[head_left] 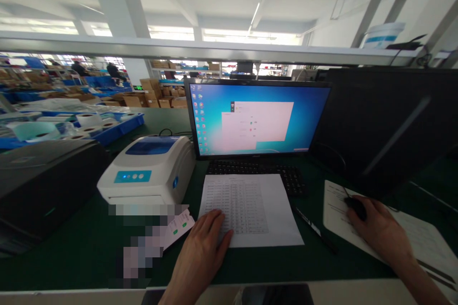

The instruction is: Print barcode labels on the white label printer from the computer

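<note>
My left hand (205, 243) lies flat with fingers stretched on the lower left corner of a printed sheet (250, 207) full of small table rows. That sheet covers the front of a black keyboard (257, 171). My right hand (379, 228) is wrapped over a black mouse (356, 207), which rests on another sheet of paper (422, 238). Behind the keyboard a monitor (257, 116) shows a blue desktop with a pale window open.
A white and blue label printer (148, 169) stands left of the keyboard with printed labels (181, 226) in front. A black printer (43, 181) sits far left. A pen (315, 228) lies between the sheets. A dark second screen (386, 124) stands at right.
</note>
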A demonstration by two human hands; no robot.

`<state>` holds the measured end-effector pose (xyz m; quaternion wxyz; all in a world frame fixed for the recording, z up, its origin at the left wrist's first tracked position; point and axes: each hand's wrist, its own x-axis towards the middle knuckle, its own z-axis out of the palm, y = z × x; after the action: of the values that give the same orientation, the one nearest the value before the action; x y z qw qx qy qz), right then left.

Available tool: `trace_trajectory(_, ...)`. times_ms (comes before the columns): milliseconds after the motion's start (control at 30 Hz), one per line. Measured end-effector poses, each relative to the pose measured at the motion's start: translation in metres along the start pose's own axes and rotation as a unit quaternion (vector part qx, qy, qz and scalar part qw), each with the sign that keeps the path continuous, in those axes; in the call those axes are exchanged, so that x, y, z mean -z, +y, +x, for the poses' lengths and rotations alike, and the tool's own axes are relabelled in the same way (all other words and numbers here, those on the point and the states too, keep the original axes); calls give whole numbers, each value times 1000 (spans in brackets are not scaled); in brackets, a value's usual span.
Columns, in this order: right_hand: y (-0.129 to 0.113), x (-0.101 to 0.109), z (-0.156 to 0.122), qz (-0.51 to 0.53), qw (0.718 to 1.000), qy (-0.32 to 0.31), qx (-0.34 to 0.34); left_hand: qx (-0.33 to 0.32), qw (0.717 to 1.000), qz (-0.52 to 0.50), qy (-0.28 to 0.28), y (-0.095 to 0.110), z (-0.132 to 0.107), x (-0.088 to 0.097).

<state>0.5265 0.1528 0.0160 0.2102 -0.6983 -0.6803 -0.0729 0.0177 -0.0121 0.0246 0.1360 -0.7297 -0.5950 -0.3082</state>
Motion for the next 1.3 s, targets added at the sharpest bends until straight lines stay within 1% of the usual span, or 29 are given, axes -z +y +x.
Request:
trace_trajectory(200,0,-1,0,-3,1000,6,13,4,1000,-3,-4,1,0,0)
trace_trajectory(400,-2,2,1,7,1000,-14,-13,14,1000,-13,-6,1,-1,-1)
trace_trajectory(667,-5,7,0,6,999,-27,-30,2,1000,-9,2,1,0,-1)
trace_trajectory(733,-5,7,-1,-5,999,-22,-26,4,1000,-12,2,2,1,1)
trace_trajectory(833,-3,6,-3,-18,1000,10,-12,11,1000,-17,3,2,1,1)
trace_trajectory(900,-2,5,-3,-17,1000,18,-1,15,1000,-19,3,2,0,0)
trace_trajectory(1067,0,2,-2,-13,1000,6,25,12,1000,-18,5,2,0,-1)
trace_trajectory(1300,4,-1,-1,-7,999,-7,33,4,1000,-13,14,2,1,0)
